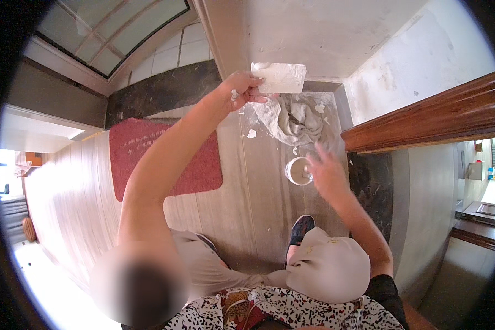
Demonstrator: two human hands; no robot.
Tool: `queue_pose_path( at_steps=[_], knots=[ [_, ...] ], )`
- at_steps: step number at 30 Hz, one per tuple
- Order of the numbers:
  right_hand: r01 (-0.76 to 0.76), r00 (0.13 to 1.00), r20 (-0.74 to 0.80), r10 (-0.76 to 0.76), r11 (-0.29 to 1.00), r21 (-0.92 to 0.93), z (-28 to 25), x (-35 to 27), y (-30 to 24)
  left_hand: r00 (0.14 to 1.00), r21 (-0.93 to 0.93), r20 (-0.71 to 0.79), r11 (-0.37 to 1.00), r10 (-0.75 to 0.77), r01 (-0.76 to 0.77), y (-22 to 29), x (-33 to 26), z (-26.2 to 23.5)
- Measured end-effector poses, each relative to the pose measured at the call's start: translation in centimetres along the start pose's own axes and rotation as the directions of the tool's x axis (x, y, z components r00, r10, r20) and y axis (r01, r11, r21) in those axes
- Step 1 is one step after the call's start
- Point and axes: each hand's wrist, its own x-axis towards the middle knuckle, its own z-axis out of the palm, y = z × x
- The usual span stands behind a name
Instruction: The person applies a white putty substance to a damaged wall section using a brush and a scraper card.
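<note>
My left hand point(243, 89), flecked with white paste, grips the left edge of a flat white rectangular plate point(285, 78). A lump of white paste lies along the plate's upper left part, and the plate is held out in front of the wall. My right hand point(330, 175) hovers at the right rim of a small white tub point(297, 171) on the floor. Its fingers are apart and partly blurred, and no object shows in them. Below the plate lies a crumpled, dusty grey-white cloth point(294, 122) on the floor.
White crumbs point(252, 133) are scattered on the wood-look floor around the cloth. A red mat point(203, 159) lies under my left forearm. A brown wooden beam point(423, 116) juts in from the right, beside the patchy white wall point(398, 66). My feet stand close to the tub.
</note>
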Motion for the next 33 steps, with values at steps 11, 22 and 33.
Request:
queue_pose_path(
  at_steps=[11,22,33],
  knots=[
    [-0.293,0.887,0.324,0.329,-0.142,0.945,-1.0,17.8,4.8,1.0,-0.115,-0.007,0.993,0.01,-0.011,1.1,2.3,0.7],
    [-0.194,0.896,0.342,0.282,-0.446,0.874,-2.0,21.8,4.5,0.995,-0.276,0.05,0.958,0.091,-0.074,2.3,2.7,0.0],
    [-0.14,0.93,0.263,0.258,-0.415,0.899,-2.7,24.1,4.7,0.981,-0.522,0.018,0.839,0.194,-0.156,2.5,3.4,-0.1]
  ],
)
